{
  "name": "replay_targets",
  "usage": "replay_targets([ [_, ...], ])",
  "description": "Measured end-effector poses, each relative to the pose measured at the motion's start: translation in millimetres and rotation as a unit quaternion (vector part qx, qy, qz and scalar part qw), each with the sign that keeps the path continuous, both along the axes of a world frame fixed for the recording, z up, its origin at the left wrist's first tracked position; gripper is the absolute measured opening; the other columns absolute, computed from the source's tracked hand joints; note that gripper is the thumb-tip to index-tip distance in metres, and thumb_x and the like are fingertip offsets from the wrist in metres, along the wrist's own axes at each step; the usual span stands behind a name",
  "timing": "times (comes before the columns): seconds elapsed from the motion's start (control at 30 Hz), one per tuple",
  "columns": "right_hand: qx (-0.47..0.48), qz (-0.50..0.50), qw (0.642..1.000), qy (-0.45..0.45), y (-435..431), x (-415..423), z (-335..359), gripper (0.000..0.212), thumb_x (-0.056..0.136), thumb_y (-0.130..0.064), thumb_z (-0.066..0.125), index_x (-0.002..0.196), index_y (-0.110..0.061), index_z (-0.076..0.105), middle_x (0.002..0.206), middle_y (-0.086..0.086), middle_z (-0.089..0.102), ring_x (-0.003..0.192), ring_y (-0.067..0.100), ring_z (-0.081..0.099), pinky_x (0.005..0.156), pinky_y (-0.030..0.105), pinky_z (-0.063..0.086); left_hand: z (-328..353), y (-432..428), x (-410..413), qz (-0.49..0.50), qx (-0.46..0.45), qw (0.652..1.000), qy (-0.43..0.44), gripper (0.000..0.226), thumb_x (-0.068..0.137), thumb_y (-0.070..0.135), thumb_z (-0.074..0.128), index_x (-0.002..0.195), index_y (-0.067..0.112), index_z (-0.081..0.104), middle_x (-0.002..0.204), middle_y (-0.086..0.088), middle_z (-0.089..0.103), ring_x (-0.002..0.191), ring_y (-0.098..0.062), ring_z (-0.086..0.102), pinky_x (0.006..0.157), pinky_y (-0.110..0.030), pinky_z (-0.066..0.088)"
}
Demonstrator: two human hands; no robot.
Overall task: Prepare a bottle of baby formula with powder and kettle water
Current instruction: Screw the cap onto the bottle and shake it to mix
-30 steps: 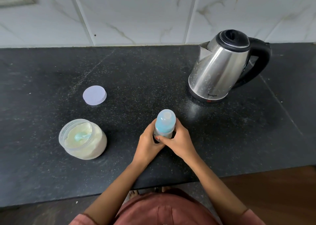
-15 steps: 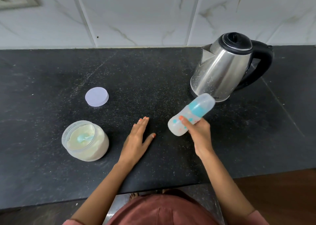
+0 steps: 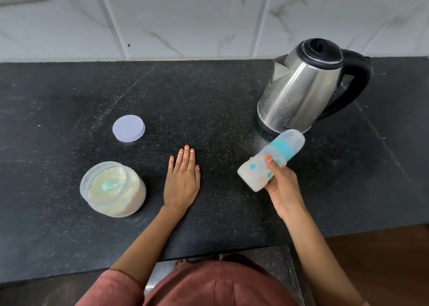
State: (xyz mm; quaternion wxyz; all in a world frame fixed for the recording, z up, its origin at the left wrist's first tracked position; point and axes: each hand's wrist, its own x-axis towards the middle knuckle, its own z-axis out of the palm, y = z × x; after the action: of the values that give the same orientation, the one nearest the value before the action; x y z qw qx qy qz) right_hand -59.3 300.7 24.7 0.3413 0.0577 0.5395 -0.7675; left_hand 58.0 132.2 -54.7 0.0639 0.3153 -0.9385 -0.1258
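On the black speckled counter (image 3: 209,92) there is one round jar (image 3: 113,189) of clear plastic, open, with pale powder and one light blue scoop (image 3: 111,186) inside. Behind the jar lies one flat round lid (image 3: 128,128), pale lilac. Right of the jar, the left hand (image 3: 182,180) rests flat, fingers stretched, holding nothing. Further right of the jar, the right hand (image 3: 282,185) is closed around one milky baby bottle (image 3: 271,159), tilted, with blue collar and clear cap. Behind it stands one shiny steel kettle (image 3: 299,92) with black handle.
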Motion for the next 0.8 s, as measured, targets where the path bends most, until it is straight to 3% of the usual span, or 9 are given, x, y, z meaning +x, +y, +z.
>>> replay_targets([
  [0.07,-0.039,-0.069,0.997,-0.022,-1,-6,3,0.027,0.08,-0.02,0.059,0.107,-0.018,0.056,0.106,0.003,0.064,0.098,0.015,0.062,0.073,0.028,0.057,-1,0,0,-0.004,0.001,1.0,-0.002,0.058,0.093,0.03,0.014,0.136,-0.001,0.037,0.143,-0.017,0.038,0.133,-0.031,0.037,0.11,-0.044,0.022],
  [0.13,-0.028,-0.052,0.998,-0.014,-2,-1,3,0.02,0.085,-0.018,0.056,0.104,-0.019,0.055,0.103,0.001,0.064,0.094,0.012,0.063,0.073,0.028,0.057,-2,-1,0,-0.006,0.001,1.0,-0.002,0.061,0.092,0.032,0.009,0.139,0.0,0.032,0.146,-0.017,0.033,0.136,-0.029,0.031,0.111,-0.04,0.018],
  [0.23,0.044,0.098,0.993,0.038,3,20,-2,0.039,0.068,-0.019,0.064,0.107,-0.019,0.057,0.105,0.003,0.065,0.099,0.016,0.062,0.082,0.033,0.053,-3,-1,0,-0.005,0.0,1.0,0.002,0.062,0.092,0.033,0.008,0.14,0.0,0.028,0.148,-0.016,0.028,0.137,-0.029,0.028,0.112,-0.038,0.015],
  [0.3,0.049,0.133,0.988,0.064,6,22,1,0.043,0.06,-0.022,0.07,0.102,-0.021,0.059,0.105,0.005,0.066,0.101,0.019,0.062,0.085,0.035,0.054,-3,-1,0,-0.006,-0.002,1.0,0.008,0.062,0.092,0.033,0.008,0.14,0.0,0.028,0.148,-0.016,0.028,0.137,-0.029,0.028,0.111,-0.037,0.015],
  [0.4,-0.055,-0.012,0.998,0.01,1,5,6,0.047,0.06,-0.029,0.079,0.102,-0.02,0.06,0.104,0.003,0.068,0.096,0.016,0.066,0.08,0.032,0.057,-4,-2,0,-0.004,-0.002,1.0,0.012,0.061,0.092,0.032,0.01,0.139,-0.001,0.029,0.148,-0.017,0.03,0.137,-0.03,0.03,0.111,-0.038,0.017],
  [0.47,-0.076,-0.079,0.994,-0.006,-2,1,7,0.024,0.078,-0.021,0.064,0.101,-0.021,0.057,0.102,-0.001,0.066,0.09,0.01,0.066,0.075,0.028,0.057,-4,-1,0,-0.003,-0.003,1.0,0.014,0.06,0.092,0.032,0.01,0.139,-0.001,0.03,0.147,-0.017,0.031,0.136,-0.03,0.031,0.111,-0.039,0.018],
  [0.63,0.039,0.1,0.992,0.059,2,23,7,0.041,0.061,-0.022,0.066,0.101,-0.023,0.057,0.106,0.001,0.063,0.105,0.018,0.059,0.086,0.035,0.053,-5,-2,0,-0.004,-0.006,1.0,0.011,0.063,0.091,0.034,0.007,0.14,0.0,0.027,0.149,-0.016,0.027,0.138,-0.028,0.027,0.112,-0.038,0.016],
  [0.7,-0.015,0.033,0.999,0.026,2,14,9,0.042,0.065,-0.024,0.067,0.105,-0.019,0.058,0.11,0.004,0.064,0.105,0.02,0.061,0.081,0.033,0.056,-5,-2,-1,-0.005,-0.009,1.0,0.01,0.063,0.091,0.034,0.006,0.14,0.0,0.027,0.149,-0.016,0.027,0.139,-0.028,0.026,0.112,-0.038,0.016],
  [0.8,-0.07,-0.079,0.994,-0.025,-3,5,11,0.02,0.084,-0.021,0.056,0.104,-0.02,0.056,0.105,0.001,0.064,0.095,0.013,0.063,0.071,0.026,0.058,-6,-1,0,-0.005,-0.013,1.0,0.009,0.065,0.09,0.035,0.003,0.141,0.001,0.024,0.15,-0.015,0.025,0.14,-0.027,0.023,0.113,-0.037,0.015],
])
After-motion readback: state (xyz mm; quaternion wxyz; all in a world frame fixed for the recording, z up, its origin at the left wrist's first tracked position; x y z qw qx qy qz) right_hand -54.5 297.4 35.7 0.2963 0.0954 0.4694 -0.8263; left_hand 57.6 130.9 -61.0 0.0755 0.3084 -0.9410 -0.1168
